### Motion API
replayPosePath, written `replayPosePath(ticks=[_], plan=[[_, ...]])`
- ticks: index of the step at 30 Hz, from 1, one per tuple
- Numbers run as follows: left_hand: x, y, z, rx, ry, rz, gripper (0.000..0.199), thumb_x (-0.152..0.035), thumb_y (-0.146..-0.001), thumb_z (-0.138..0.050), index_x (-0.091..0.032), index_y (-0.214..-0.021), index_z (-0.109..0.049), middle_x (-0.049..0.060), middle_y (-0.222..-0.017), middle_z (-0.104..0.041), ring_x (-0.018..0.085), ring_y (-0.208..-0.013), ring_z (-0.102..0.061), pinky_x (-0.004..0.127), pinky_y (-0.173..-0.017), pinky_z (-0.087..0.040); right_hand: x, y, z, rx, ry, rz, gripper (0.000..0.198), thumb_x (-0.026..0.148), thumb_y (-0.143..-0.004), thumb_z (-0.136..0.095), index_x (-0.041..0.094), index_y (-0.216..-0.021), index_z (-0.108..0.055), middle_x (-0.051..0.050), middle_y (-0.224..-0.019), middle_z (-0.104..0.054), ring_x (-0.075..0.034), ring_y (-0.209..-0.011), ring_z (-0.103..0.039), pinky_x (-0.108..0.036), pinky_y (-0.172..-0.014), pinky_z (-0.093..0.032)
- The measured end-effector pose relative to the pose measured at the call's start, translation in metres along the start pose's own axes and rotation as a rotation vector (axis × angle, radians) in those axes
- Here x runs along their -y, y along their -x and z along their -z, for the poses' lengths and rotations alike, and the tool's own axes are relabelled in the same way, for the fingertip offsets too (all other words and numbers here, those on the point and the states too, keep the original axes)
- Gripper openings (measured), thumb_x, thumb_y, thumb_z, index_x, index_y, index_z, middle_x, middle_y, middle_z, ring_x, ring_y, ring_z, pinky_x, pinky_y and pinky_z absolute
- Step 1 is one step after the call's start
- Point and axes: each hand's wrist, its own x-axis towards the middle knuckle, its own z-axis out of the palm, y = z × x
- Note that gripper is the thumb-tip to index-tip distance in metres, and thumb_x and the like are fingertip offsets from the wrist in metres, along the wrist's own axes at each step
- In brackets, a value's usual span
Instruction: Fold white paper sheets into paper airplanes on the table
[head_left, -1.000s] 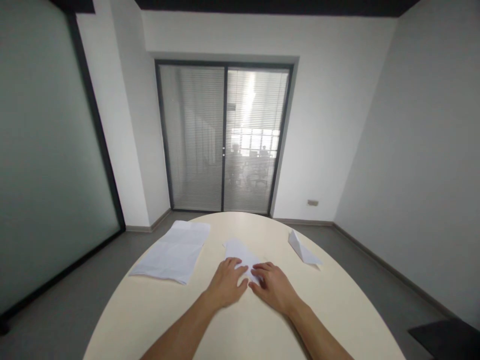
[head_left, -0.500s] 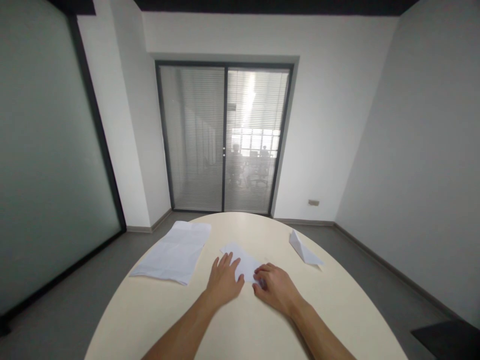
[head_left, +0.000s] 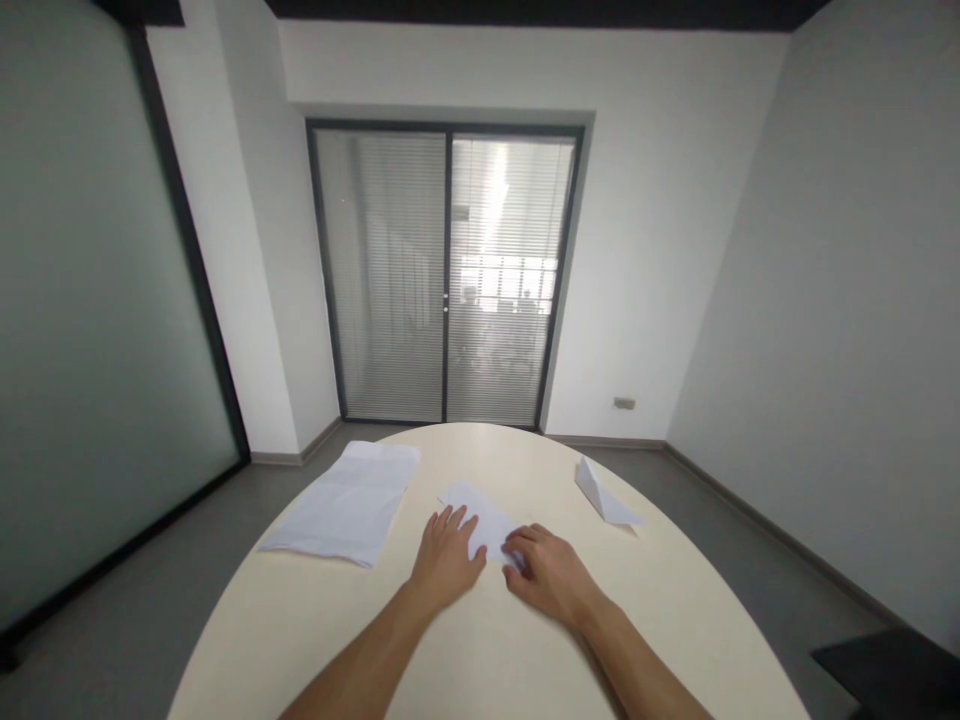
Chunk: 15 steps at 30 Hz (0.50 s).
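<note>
A small piece of folded white paper (head_left: 486,518) lies on the table in front of me. My left hand (head_left: 448,556) rests flat on its left part with the fingers spread. At its right corner, the curled fingers and thumb of my right hand (head_left: 547,570) close on the paper edge. That corner is partly hidden by the right fingers. Farther right stands a folded white paper shape (head_left: 602,498) with a raised crease, apart from both hands.
A stack of white paper sheets (head_left: 345,505) lies at the left of the round cream table (head_left: 457,660). Beyond the table are glass doors with blinds (head_left: 446,270). A dark flat object (head_left: 892,665) shows at the lower right.
The view has shifted very slightly. Both hands keep nearly the same place on the paper, with the right fingertips perhaps a touch farther left.
</note>
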Motion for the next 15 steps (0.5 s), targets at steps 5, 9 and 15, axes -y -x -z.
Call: replayPosePath(ticks=[5, 9, 15], plan=[[-0.0058, 0.0011, 0.0051, -0.039, 0.049, -0.068, 0.037, -0.031, -0.092, -0.05, -0.022, -0.125, -0.064, 0.008, -0.136, -0.06, 0.027, -0.127, -0.05, 0.045, -0.113, -0.031, 0.0014, 0.0008, -0.0013, -0.004, 0.018, -0.001, 0.029, 0.027, -0.082, -0.054, 0.024, -0.103, -0.073, -0.003, -0.11, -0.073, -0.02, -0.104, -0.063, -0.027, -0.095, -0.044], [-0.008, -0.001, 0.0037, -0.013, 0.108, -0.12, 0.033, -0.023, -0.093, -0.048, -0.024, -0.119, -0.068, 0.005, -0.132, -0.063, 0.022, -0.124, -0.054, 0.036, -0.109, -0.038, 0.0002, -0.0001, -0.0012, 0.019, 0.042, -0.001, 0.026, 0.024, -0.081, -0.052, 0.024, -0.097, -0.074, -0.003, -0.106, -0.075, -0.019, -0.1, -0.065, -0.025, -0.093, -0.043], [-0.0071, 0.0004, -0.0004, -0.022, 0.148, -0.121, 0.034, -0.036, -0.093, -0.056, -0.021, -0.121, -0.067, 0.007, -0.135, -0.061, 0.024, -0.127, -0.052, 0.037, -0.111, -0.038, 0.0, 0.0004, 0.0031, 0.033, 0.028, -0.002, 0.021, 0.022, -0.082, -0.051, 0.022, -0.084, -0.072, -0.005, -0.086, -0.075, -0.019, -0.084, -0.067, -0.025, -0.081, -0.044]])
